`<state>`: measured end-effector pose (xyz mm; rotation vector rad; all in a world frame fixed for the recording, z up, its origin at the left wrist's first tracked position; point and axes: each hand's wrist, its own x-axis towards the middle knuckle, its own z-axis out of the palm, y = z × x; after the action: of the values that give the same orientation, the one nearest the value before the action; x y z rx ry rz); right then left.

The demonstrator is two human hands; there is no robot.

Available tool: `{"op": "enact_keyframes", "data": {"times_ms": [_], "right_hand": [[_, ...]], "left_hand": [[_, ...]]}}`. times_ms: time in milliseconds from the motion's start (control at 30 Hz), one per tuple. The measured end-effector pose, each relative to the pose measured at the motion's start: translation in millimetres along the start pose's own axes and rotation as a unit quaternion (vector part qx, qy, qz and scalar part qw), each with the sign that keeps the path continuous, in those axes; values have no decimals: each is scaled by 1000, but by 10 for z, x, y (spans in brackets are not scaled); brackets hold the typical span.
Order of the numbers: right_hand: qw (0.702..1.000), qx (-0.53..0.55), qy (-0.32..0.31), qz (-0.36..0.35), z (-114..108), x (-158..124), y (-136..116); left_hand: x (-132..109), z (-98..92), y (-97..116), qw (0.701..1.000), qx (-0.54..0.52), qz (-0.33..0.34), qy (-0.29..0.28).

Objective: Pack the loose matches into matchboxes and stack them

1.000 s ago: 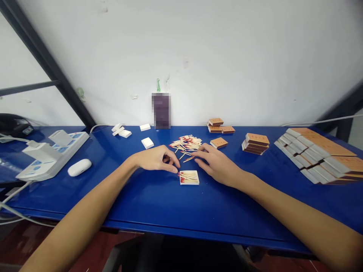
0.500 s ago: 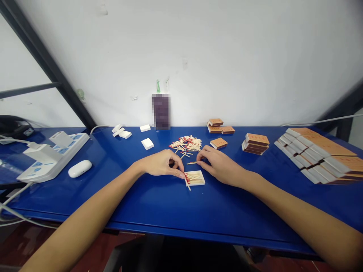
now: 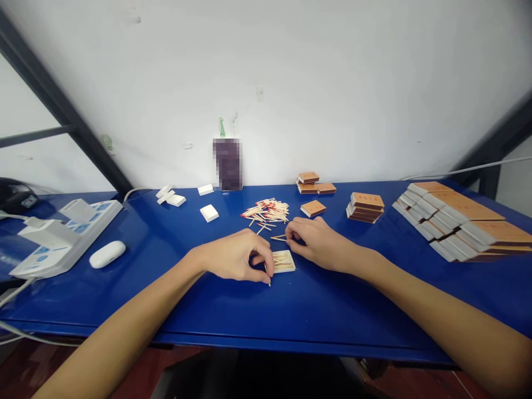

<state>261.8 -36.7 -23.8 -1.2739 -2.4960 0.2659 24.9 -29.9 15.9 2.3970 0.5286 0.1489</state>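
Observation:
My left hand [image 3: 236, 256] curls over the left end of a small white matchbox tray [image 3: 286, 262]. Its thumb and forefinger are closed on a match, whose pale tip [image 3: 269, 284] pokes out below them. Matches lie inside the tray, their left ends covered by my fingers. To the upper right of the tray, my right hand [image 3: 318, 241] pinches a couple of matches [image 3: 278, 238] that point left, spread in a narrow V. Behind both hands lies a loose heap of red-tipped matches [image 3: 268, 210], with a few strays at its front edge.
White matchbox trays [image 3: 209, 213] lie at the back left. Orange matchboxes [image 3: 313, 209] stand behind my right hand, with a small stack [image 3: 366, 206] and a large block [image 3: 469, 216] farther right. A power strip [image 3: 66, 238] and a white earbud case [image 3: 107, 254] occupy the left.
My left hand has come down over the tray's left end and closed on the match that stuck out there. My right hand still pinches its matches. The view has shifted slightly.

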Motion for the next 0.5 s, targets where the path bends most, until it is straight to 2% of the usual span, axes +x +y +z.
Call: {"op": "enact_keyframes", "data": {"times_ms": [100,233,367,500], "right_hand": [[1000,5,-15,0,-59,-17,-62],[997,73,-24,-8,-102,-9,-85],[993,89,-7,-76,-100,-12,-16],[989,84,-43,-115,-91,-36,33]], "left_hand": [[2,16,61,999,42,7,-15],[-14,-2,109,996,82,7,-24],[-26,-14,134,994,107,10,-25],[-33,-8,145,994,107,11,-31]]}}
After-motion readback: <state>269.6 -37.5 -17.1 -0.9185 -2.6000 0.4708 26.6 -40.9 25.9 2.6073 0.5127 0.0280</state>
